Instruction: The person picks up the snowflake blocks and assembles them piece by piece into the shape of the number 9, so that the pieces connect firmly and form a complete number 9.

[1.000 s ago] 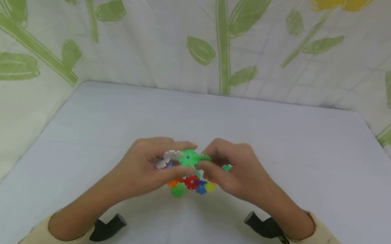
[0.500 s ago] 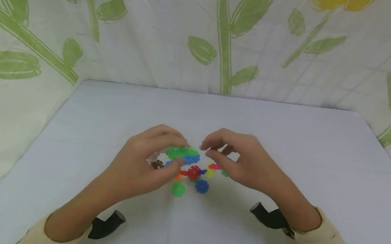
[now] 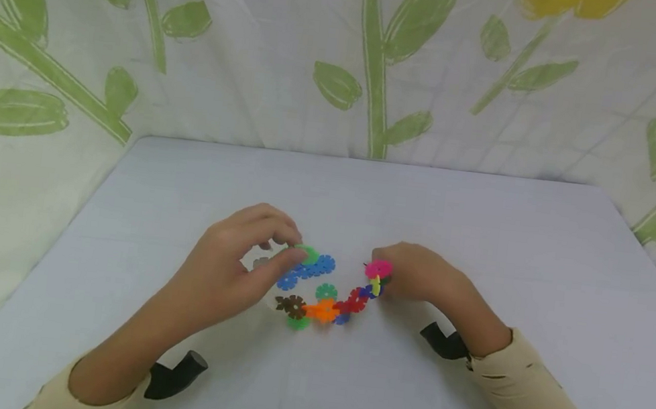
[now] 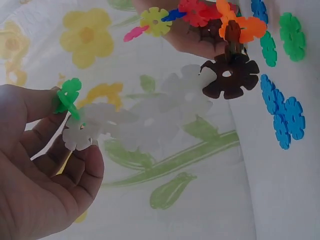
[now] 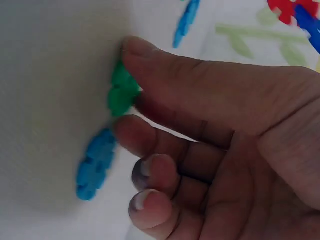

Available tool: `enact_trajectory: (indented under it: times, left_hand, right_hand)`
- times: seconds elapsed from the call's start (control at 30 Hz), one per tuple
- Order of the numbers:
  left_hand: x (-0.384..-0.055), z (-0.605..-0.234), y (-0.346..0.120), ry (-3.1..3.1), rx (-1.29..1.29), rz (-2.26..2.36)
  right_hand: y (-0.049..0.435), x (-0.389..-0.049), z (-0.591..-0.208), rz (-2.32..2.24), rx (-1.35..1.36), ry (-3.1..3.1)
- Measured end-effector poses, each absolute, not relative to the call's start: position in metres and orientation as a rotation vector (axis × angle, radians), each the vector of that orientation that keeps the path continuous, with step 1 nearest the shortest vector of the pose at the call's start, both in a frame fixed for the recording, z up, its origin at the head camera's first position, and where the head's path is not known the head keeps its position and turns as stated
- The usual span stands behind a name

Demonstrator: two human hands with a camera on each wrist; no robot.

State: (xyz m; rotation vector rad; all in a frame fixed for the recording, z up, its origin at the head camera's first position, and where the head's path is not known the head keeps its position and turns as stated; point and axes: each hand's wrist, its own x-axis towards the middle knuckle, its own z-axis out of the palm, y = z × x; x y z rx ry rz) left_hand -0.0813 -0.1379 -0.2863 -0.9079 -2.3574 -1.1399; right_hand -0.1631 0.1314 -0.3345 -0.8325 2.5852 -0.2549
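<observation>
Between the thumb and fingers of my left hand is a green notched plastic disc, joined to white notched discs. From there a linked chain runs through brown discs, orange discs, red discs, a blue and a yellow disc, to a pink disc at its end. The chain hangs in front of my right hand, which is lowered at the right. In the right wrist view its curled thumb and fingers close round a loose green disc at the tabletop.
A blue disc lies beside the right fingertips. More loose discs lie on the white table: joined-looking blue ones and green ones. A floral cloth hangs behind the table.
My right hand has drawn away from my left and dropped to the right, fingers turned down. My left hand has shifted slightly left, still holding the chain, which now shows its brown and orange discs.
</observation>
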Motion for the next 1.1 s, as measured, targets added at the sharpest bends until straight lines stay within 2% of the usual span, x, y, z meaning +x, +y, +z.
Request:
enact_trajectory:
  times: [0.23,0.47,0.63,0.83,1.1]
  left_hand:
    - [-0.083,-0.285,-0.139,-2.309,-0.921,-1.137]
    - [-0.081,-0.286,-0.14,-2.348,-0.896,-1.115]
    - [-0.081,-0.286,-0.139,-2.36,-0.896,-1.12]
    - [-0.08,-0.286,-0.138,-2.357,-0.935,-1.117]
    - [-0.08,-0.288,-0.134,-2.264,-1.016,-1.158]
  right_hand:
    - [0.13,-0.165,-0.339,-0.254,-0.765,2.576]
    - [0.136,-0.168,-0.335,-0.382,-0.816,2.514]
    - [0.144,-0.171,-0.321,-0.782,-0.843,2.457]
    - [0.139,-0.161,-0.31,-1.374,-1.038,2.256]
    - [0.12,-0.136,-0.303,-1.706,-1.003,1.901]
